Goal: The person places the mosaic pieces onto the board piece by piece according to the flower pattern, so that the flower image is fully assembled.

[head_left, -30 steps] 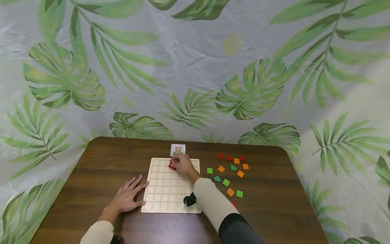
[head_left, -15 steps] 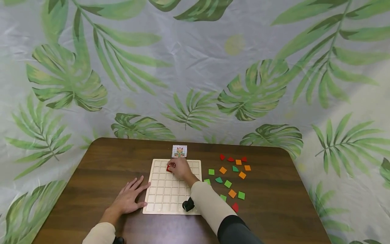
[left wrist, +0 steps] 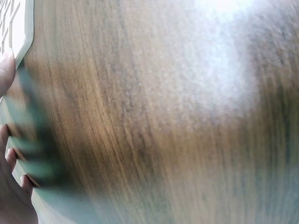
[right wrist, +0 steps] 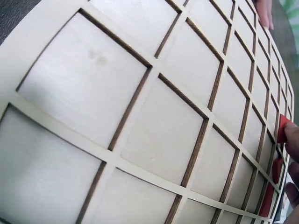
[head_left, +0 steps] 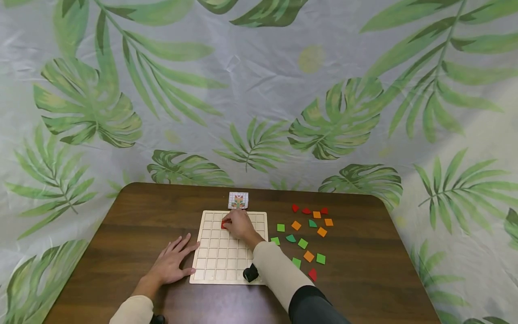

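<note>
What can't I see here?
Head: part of the pale wooden grid board, behind the right hand.
Head: details on the white paper card, too small.
Left wrist: part of the left hand, past the left edge.
Right wrist: shape of the held flat red piece, behind the right hand.

Backed by a creased, pale cloth (head_left: 259,67) with green leaf prints (head_left: 360,179), along the far edge and rounded far corners of a brown table (head_left: 364,252).
</note>
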A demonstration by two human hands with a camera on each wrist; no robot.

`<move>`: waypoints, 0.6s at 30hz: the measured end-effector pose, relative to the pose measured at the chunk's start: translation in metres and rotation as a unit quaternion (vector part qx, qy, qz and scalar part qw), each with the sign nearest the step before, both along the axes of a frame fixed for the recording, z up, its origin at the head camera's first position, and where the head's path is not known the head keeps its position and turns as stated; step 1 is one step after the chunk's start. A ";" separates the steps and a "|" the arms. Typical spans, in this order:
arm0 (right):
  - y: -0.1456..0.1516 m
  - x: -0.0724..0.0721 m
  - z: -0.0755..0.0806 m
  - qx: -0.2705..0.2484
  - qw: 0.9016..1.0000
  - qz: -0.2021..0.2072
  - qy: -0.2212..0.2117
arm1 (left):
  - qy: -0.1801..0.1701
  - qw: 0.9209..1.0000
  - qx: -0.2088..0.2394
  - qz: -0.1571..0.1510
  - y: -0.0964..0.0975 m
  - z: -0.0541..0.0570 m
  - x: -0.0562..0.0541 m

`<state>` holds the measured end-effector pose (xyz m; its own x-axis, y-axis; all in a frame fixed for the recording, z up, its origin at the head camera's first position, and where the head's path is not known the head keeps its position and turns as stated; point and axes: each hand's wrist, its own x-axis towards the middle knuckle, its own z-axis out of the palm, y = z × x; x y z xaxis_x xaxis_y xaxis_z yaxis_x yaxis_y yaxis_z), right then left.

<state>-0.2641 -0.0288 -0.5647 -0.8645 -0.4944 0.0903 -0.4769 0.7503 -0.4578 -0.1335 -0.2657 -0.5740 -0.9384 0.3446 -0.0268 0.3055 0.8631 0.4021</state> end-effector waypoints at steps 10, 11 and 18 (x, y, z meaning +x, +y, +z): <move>0.001 0.002 -0.001 0.026 0.999 0.014 0.037 | -0.004 1.000 0.000 0.001 0.000 0.001 0.000; 0.001 0.002 -0.001 0.036 0.998 0.016 0.044 | -0.004 1.000 -0.001 0.000 0.000 0.001 0.000; 0.001 0.004 -0.002 0.086 0.995 0.008 0.048 | 0.000 1.000 -0.001 -0.002 0.000 0.001 0.000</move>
<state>-0.2602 -0.0275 -0.5668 -0.8483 -0.5226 0.0854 -0.5243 0.8060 -0.2748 -0.1333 -0.2655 -0.5726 -0.9373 0.3474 -0.0283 0.3080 0.8633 0.3998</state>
